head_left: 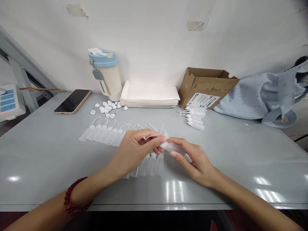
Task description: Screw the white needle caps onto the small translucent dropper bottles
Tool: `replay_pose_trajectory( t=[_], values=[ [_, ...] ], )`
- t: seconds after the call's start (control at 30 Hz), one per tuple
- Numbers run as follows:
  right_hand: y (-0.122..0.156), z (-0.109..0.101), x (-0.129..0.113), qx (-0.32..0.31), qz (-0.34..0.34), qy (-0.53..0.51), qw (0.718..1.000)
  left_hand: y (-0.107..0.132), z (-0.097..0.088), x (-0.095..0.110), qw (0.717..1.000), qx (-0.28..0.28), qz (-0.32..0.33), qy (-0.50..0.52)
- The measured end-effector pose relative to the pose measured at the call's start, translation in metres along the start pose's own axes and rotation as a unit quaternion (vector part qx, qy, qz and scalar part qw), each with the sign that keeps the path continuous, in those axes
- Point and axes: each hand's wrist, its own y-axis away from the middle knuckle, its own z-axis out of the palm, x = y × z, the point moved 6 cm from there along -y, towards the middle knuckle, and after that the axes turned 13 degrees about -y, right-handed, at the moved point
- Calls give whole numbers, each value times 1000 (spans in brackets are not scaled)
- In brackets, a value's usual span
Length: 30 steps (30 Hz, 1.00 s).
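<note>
Grey worktop (pixel 60 160): at centre, left fingers (pixel 157 141) pinch a vial (pixel 171 147) near its neck, right fingers (pixel 180 141) hold its body; work appears partway, other vials (pixel 106 135) grouped, caps (pixel 102 109) loose far left.

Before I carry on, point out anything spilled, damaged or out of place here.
Nothing looks spilled. Two rough patches mar the white wall, and small white pieces lie scattered beside the tumbler, unlike the neatly rowed bottles.

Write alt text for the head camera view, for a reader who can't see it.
A left hand and right hand hold a small translucent bottle over a gray table. Similar bottles lie in rows near the left hand; behind stand a blue-lidded tumbler and cardboard box.
</note>
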Motion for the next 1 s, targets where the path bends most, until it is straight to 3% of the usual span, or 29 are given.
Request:
replay_pose_trajectory(
  t=[0.17,0.4,0.5,0.57,0.63,0.7,0.77,0.83,0.9,1.0],
  values=[
    [-1,-4,2,17,7,16,1000,-3,3,-6,998,-44,-36,36],
    [1,0,0,1,-52,50,997,-3,4,-9,991,-112,-67,36],
    [0,1,3,-6,-11,14,1000,-3,3,-4,994,-108,-33,7],
    [-1,0,9,-16,65,-56,996,-2,1,3,995,-88,24,-37],
    [-1,2,17,-36,158,-177,971,-1,0,10,991,-77,78,-78],
    [1,7,23,-59,235,-316,917,0,2,13,986,-82,109,-95],
    [2,11,25,-78,277,-417,862,1,3,14,985,-87,117,-91],
    [2,13,25,-79,280,-454,842,1,3,12,988,-85,103,-75],
    [1,11,23,-66,258,-442,857,0,3,8,993,-82,70,-52],
    [0,5,20,-37,220,-364,904,0,5,2,996,-87,15,-28]
  ],
)
